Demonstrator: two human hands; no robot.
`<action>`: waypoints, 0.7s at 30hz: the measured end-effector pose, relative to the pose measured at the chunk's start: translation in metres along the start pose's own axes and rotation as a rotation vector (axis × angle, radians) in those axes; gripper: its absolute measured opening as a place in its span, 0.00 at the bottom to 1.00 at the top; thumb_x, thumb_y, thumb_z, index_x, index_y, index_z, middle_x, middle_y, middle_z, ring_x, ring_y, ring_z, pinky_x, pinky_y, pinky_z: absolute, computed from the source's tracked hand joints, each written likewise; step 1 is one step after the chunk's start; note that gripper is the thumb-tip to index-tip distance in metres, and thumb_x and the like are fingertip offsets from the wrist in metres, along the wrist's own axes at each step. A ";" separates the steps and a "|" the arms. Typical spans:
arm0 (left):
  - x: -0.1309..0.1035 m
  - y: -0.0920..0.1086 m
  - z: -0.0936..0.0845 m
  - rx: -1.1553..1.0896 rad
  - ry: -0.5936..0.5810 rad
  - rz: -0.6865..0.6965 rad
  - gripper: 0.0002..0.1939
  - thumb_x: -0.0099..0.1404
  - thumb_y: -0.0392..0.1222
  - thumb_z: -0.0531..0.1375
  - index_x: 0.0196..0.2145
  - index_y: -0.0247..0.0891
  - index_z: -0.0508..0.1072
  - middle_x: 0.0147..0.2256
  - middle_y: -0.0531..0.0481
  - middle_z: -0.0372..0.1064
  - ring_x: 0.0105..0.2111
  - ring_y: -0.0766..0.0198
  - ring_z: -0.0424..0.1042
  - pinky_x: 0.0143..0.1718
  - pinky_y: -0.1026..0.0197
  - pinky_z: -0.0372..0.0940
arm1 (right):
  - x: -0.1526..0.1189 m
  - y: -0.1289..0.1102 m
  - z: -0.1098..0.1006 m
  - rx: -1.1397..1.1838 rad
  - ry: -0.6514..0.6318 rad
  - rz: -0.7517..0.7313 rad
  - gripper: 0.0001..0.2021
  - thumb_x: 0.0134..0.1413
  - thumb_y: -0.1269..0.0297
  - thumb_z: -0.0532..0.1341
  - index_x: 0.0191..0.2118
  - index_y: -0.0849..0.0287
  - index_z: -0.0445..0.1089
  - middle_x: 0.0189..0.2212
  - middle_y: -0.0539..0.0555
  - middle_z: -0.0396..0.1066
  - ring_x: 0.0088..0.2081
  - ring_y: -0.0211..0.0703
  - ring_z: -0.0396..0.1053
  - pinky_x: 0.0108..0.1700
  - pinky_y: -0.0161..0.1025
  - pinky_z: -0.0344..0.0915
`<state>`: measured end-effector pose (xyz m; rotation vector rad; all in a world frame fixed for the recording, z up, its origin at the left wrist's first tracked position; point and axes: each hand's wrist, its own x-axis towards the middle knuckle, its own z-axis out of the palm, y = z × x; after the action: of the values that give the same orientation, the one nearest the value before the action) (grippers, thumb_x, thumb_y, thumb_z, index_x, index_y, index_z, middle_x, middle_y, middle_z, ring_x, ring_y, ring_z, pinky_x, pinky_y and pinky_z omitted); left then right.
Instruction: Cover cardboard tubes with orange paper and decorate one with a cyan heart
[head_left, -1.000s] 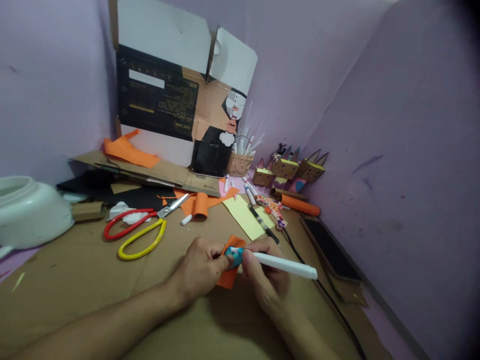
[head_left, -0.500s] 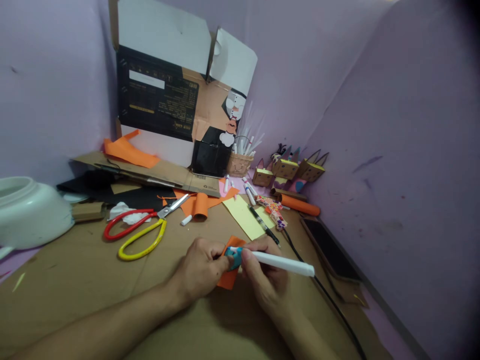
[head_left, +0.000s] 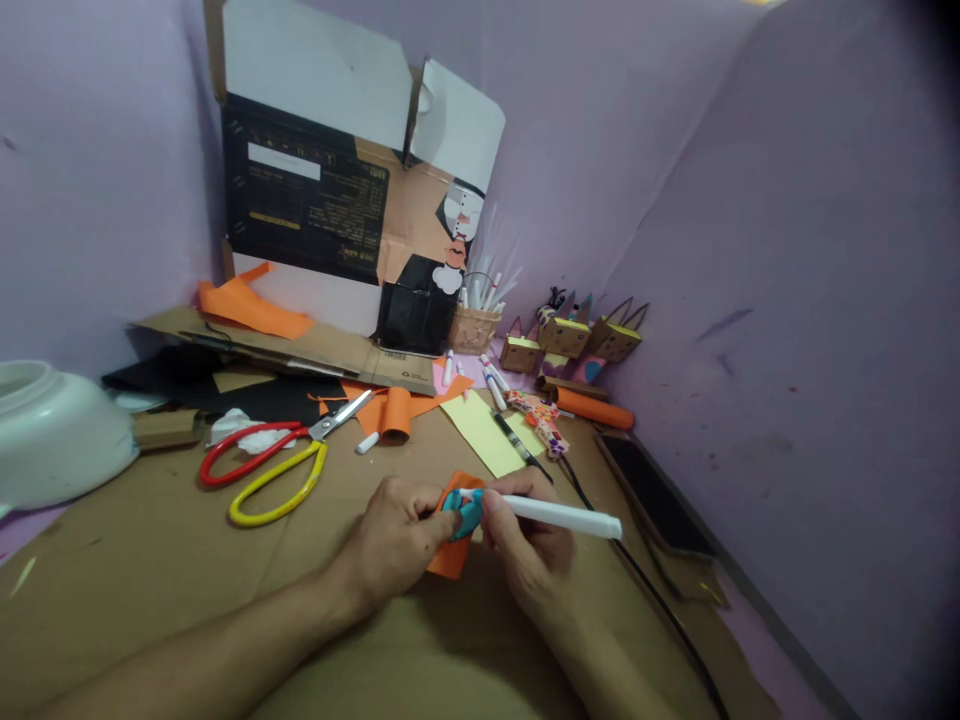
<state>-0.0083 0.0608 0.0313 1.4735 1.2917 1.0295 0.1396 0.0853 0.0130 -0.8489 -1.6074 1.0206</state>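
My left hand (head_left: 405,540) is closed on an orange paper piece (head_left: 448,562), thumb on top, above the cardboard-covered table. On the paper's face is a teal patch (head_left: 466,518), partly hidden by my thumb and fingers. Between the fingers of my right hand (head_left: 529,545) is a white marker pen (head_left: 562,514), its tip pointing left against the teal patch. Left of my hands lie scissors (head_left: 319,430) with one red and one yellow handle, blades apart. A small white marker cap (head_left: 367,442) rests beside an orange paper roll (head_left: 396,415).
Yellow paper (head_left: 480,430) and a black pen (head_left: 517,440) lie beyond my hands. A patterned glue gun (head_left: 540,420) trails a black cable. At right is a dark phone-like slab (head_left: 656,495); at left, a white pot (head_left: 60,440). A basket (head_left: 474,330) and cardboard figures (head_left: 564,338) stand behind.
The camera view has shifted slightly. More of the teal patch shows beside my left thumb, and the marker's tip stays on it. Both hands keep their holds.
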 end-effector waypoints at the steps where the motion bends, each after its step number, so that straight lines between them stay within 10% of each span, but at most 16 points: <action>1: 0.000 0.000 0.000 -0.005 -0.002 -0.003 0.17 0.56 0.46 0.54 0.15 0.38 0.55 0.17 0.58 0.45 0.19 0.71 0.45 0.19 0.65 0.42 | 0.000 0.000 0.000 0.007 0.002 0.001 0.07 0.56 0.60 0.57 0.30 0.57 0.64 0.19 0.45 0.62 0.20 0.33 0.59 0.21 0.30 0.55; 21: 0.002 -0.002 -0.001 -0.028 0.034 -0.063 0.15 0.54 0.48 0.54 0.17 0.36 0.61 0.18 0.57 0.47 0.21 0.70 0.46 0.21 0.63 0.43 | 0.002 0.002 -0.001 -0.005 -0.004 0.003 0.07 0.57 0.60 0.56 0.31 0.57 0.63 0.19 0.45 0.61 0.20 0.32 0.57 0.21 0.30 0.54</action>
<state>-0.0093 0.0630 0.0294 1.3911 1.3338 1.0315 0.1401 0.0881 0.0125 -0.8528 -1.6131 1.0218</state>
